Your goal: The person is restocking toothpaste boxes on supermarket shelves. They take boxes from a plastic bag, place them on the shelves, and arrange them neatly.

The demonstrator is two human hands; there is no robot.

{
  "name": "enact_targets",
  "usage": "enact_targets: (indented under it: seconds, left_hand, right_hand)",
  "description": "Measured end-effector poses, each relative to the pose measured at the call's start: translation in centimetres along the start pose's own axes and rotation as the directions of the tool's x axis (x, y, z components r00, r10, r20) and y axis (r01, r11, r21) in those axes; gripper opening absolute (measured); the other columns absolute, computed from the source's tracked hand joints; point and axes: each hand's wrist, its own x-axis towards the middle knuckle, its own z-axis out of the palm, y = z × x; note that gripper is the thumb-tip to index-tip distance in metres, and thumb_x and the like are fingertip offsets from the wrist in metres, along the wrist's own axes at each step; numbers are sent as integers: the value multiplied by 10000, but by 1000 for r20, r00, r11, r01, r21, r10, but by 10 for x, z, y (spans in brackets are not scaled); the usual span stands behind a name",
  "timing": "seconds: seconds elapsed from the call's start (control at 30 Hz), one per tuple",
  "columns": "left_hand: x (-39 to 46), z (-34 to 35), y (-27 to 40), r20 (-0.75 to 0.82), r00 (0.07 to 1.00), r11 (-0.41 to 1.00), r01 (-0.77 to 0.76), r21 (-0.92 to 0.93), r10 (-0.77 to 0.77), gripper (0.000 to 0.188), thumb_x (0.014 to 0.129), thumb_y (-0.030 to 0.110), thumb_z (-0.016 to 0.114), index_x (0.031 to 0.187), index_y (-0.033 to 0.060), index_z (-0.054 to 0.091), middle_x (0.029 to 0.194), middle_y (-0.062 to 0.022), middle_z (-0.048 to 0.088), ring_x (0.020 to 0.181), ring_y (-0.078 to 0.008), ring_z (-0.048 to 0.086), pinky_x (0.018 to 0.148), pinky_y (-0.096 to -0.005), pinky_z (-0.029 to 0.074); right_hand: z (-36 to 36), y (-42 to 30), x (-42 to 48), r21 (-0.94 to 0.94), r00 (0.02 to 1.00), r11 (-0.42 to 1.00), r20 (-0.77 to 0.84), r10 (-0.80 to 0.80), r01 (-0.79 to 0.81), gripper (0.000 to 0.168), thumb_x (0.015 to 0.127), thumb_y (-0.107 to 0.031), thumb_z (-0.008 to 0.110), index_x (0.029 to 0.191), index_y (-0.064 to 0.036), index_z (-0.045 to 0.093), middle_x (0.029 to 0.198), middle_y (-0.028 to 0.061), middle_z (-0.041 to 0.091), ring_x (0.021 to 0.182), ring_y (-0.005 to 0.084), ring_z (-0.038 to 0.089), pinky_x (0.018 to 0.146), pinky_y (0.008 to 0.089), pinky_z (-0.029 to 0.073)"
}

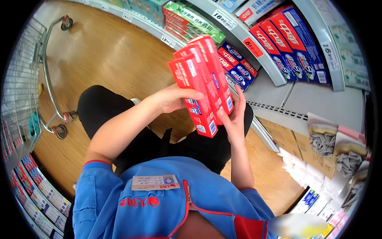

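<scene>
Several red toothpaste cartons, stacked unevenly side by side, are held up in front of my knees. My left hand grips them from the left, its thumb lying across the nearest carton. On the other side my right hand holds their lower right end, with the thumb on the near face and fingers behind. The cartons are tilted, and parts of the rear ones are hidden. Just beyond them, blue-and-red toothpaste cartons lie stacked on the lower shelf.
A grey metal shelf with price tags curves along the right. It carries green toothpaste cartons and upright red-and-blue cartons. A wire shopping cart stands on the wood-look floor at left. Cardboard boxes sit below the shelf.
</scene>
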Motion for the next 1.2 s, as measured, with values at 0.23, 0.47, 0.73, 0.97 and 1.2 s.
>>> enact_targets:
  seconds: [0.23,0.47,0.73,0.97,1.2]
  left_hand:
    - [-1,4,-14,43,989,989,142,46,-144,640,747,214,808,1307,84,527,1201,-77,641,1108,-182,625,939,-374,507]
    - [-19,36,-18,-131,991,999,-20,-44,14,550,746,169,801,1234,62,571,1144,-75,653,1024,-159,643,880,-337,522]
    - [-70,73,-13,-207,969,945,-188,-269,133,465,798,196,754,1157,24,515,1016,-46,644,925,-106,617,832,-288,501]
    - [-94,68,-2,-374,916,870,-299,-393,146,331,806,221,810,999,14,639,930,-38,680,838,-90,662,750,-245,529]
    - [-97,40,-2,-460,882,926,-80,-368,-106,351,820,166,795,1067,15,596,1098,-111,674,1024,-179,660,871,-334,549]
  right_hand:
    - [-11,4,-9,-150,940,956,197,278,-252,932,804,-72,773,1528,-36,187,1470,153,387,1326,232,436,1069,396,416]
    - [-25,25,-10,62,931,935,-98,353,-348,515,973,-267,549,1374,16,395,1266,133,578,1131,198,598,962,347,481]
    - [-80,89,108,-361,936,925,-352,-16,-120,526,902,-214,679,1320,35,480,1167,106,614,989,154,617,849,293,507]
    - [-74,80,226,-976,938,209,-129,-322,-63,787,710,-437,756,1343,-41,505,1208,220,627,1079,398,610,919,442,477]
    - [-97,101,348,-986,973,162,7,-232,46,691,749,-389,741,1319,-53,541,1198,218,630,1096,364,607,919,415,474]
